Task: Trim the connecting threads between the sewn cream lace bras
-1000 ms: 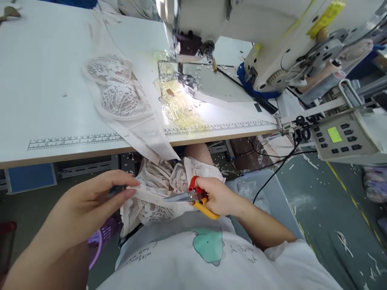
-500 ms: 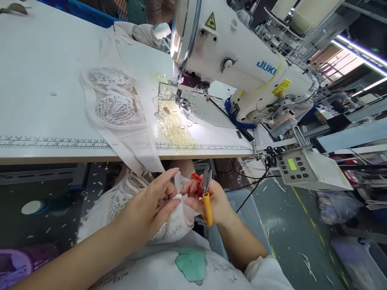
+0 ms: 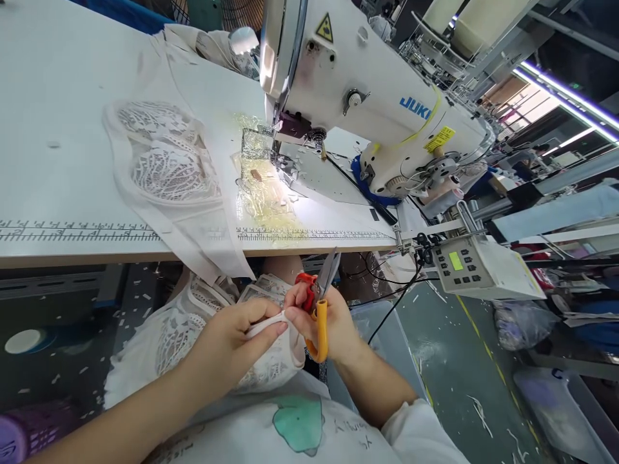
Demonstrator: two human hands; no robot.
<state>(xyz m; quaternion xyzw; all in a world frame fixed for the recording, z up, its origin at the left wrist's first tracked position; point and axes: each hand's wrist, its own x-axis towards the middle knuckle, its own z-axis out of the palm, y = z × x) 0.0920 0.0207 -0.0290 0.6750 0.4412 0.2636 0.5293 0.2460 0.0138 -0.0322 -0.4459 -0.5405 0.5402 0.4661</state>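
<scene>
Nearest, above the printed white shirt (image 3: 242, 428), the left hand (image 3: 239, 335) pinches a white strip (image 3: 264, 324) between thumb and fingers, a narrow, closed grip. The right hand (image 3: 336, 332) meets it at the strip's other end, its thumb and forefinger pressed on the cloth while the palm and remaining fingers keep the scissors (image 3: 322, 316). A second ago the blades lay along the strip with the left hand well apart; now they point up, clear of the cloth, and the hands' fingertips nearly touch. Since half a second ago, more of the strip shows between the fingers. This suggests that cutting has given way to handling by fingertip, with the scissors merely parked. The lace piece (image 3: 181, 332) lies across the lap, just below the hands, partly hidden by them. Beyond, a lace bra (image 3: 169, 171) stays on the table (image 3: 53, 180), its lower ends hanging over the front edge, and the sewing machine (image 3: 377, 84) stands farther off, untouched.
</scene>
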